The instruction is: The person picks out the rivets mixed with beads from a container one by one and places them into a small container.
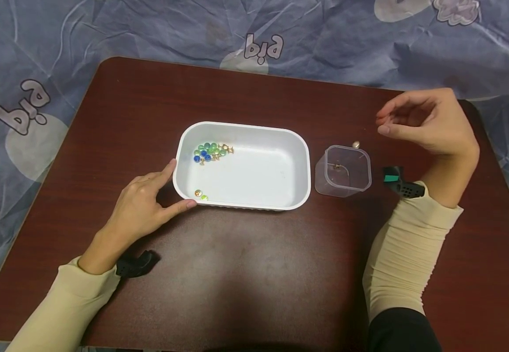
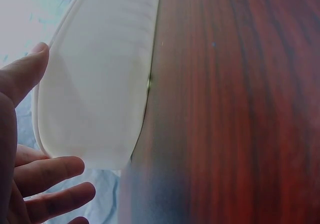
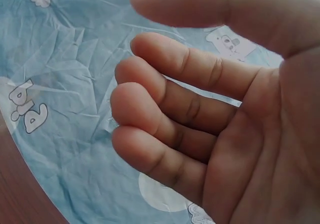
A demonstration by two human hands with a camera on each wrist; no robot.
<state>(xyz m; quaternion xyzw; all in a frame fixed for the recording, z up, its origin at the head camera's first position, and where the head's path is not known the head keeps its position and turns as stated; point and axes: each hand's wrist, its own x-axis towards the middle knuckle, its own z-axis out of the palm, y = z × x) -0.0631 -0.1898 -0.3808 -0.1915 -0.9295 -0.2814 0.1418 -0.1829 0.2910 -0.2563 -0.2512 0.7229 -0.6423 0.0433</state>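
Observation:
My left hand (image 1: 142, 200) touches the near left corner of a white rectangular tray (image 1: 254, 205), its thumb on the front rim and its fingers along the left end. In the left wrist view, the thumb rests at the tray's rim (image 2: 36, 108) and the fingers are fairly straight and spread. Blue and green glassy beads (image 1: 208, 151) with small gold pieces (image 1: 230, 149) cluster in the tray's far left part. An orange bead (image 1: 198, 193) and a green one (image 1: 204, 197) lie near its front left corner. My right hand (image 1: 434, 120) is raised, loosely curled, its palm empty in the right wrist view.
Right of the tray stands a clear plastic cup (image 1: 344, 188) with a small gold piece (image 1: 337, 166) seen in it. A shiny round bead (image 1: 356, 144) is just behind the cup. The dark wooden table (image 1: 237, 274) meets a blue printed cloth (image 1: 158, 29) at the back.

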